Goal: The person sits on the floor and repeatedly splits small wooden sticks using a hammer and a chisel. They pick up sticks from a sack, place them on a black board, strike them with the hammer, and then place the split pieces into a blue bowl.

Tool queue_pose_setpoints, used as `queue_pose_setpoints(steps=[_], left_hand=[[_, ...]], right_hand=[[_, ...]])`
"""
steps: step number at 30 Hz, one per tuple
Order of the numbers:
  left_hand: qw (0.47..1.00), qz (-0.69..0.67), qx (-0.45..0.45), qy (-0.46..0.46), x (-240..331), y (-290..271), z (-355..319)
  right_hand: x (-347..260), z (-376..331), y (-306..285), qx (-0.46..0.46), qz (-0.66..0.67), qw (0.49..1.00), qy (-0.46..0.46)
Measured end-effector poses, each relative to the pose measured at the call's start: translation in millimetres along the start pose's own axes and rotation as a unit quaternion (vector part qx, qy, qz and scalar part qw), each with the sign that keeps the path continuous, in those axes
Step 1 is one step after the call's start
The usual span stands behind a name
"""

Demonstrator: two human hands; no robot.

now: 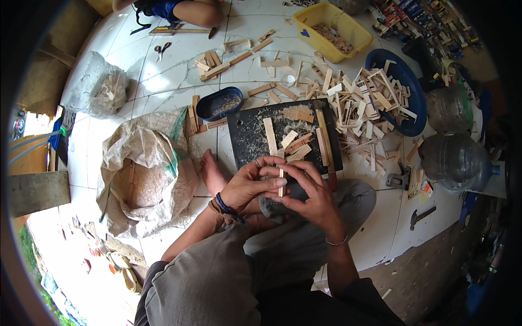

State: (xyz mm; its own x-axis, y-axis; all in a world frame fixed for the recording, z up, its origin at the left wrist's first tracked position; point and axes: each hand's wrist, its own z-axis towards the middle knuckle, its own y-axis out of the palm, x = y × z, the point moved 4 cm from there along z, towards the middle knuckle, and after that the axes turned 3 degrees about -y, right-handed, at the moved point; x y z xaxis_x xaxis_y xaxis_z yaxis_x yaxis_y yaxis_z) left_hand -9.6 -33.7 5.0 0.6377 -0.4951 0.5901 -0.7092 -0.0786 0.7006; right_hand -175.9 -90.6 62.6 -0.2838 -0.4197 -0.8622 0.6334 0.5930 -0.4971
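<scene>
Between my two hands, above my lap, is a small narrow wooden piece held upright. My left hand pinches it with thumb and fingers from the left. From the right, the fingertips of my right hand close on the same piece. Just beyond my fingers lies a black board strewn with shavings. On it rest a long pale wooden strip, several short wooden offcuts and a long wooden-handled tool along the right edge, whose working end I cannot make out.
A heap of wooden pieces spills from a blue basin at right. Left stands an open woven sack. A blue oval tray, yellow tub, scissors, hammer and staple gun surround me. Another person sits at the far side.
</scene>
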Motion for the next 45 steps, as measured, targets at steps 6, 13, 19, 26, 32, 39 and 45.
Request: queue_pose_setpoints(steps=[6,13,19,26,32,39,45], left_hand=[[1.000,0.000,-0.002,0.014,0.8,-1.4,0.6],[0.999,0.044,0.000,0.027,2.3,-10.9,-2.6],[0.997,0.073,-0.030,0.007,0.2,-7.8,0.4],[0.857,0.465,0.145,0.169,35.2,-13.0,-6.8],[0.442,0.838,0.125,0.296,64.3,-7.9,12.5],[0.416,0.870,0.021,0.262,62.6,-14.7,42.5],[0.389,0.865,-0.005,0.316,70.2,-12.9,45.8]], right_hand=[[-1.2,0.3,-0.2,0.010,0.033,0.999,0.003],[1.4,-3.5,8.7,0.005,0.020,0.999,0.028],[13.6,-9.8,11.5,0.039,0.010,0.999,0.032],[44.7,-20.7,-0.3,0.146,-0.168,0.973,0.064],[56.6,-24.5,-2.5,0.143,-0.210,0.962,0.104],[48.2,-17.9,-8.1,0.155,-0.194,0.967,0.066],[32.9,-16.6,25.6,0.055,-0.028,0.997,0.052]])
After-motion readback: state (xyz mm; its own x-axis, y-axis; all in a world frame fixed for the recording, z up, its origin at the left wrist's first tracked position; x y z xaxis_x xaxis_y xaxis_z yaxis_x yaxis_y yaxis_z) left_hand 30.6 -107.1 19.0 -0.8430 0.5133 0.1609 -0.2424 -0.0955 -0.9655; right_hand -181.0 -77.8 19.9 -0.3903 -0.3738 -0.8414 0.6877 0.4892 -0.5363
